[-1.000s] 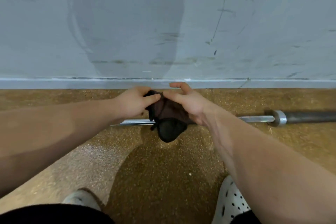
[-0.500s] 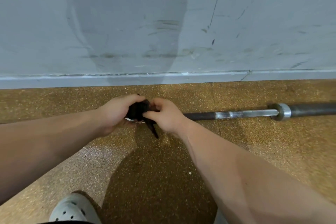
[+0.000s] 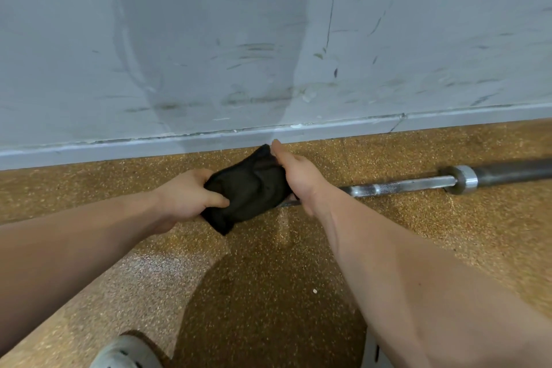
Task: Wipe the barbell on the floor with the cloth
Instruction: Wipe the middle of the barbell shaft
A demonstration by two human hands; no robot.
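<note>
A steel barbell (image 3: 400, 186) lies on the speckled brown floor, running right to a collar (image 3: 461, 178) and a dark sleeve (image 3: 513, 172). A black cloth (image 3: 248, 188) is spread over the bar's shaft in the middle of the view. My left hand (image 3: 185, 197) grips the cloth's near left end, thumb on top. My right hand (image 3: 295, 173) holds the cloth's far right side, fingers along its edge. The bar under the cloth and to its left is hidden.
A scuffed grey wall (image 3: 268, 54) with a baseboard (image 3: 149, 145) stands just behind the bar. A pale perforated shoe (image 3: 125, 352) shows at the bottom edge. Speckled floor (image 3: 268, 293) lies between me and the bar.
The cloth, bunched between both hands half a second ago, is now spread wider over the bar. My hands have moved apart, the right one toward the wall.
</note>
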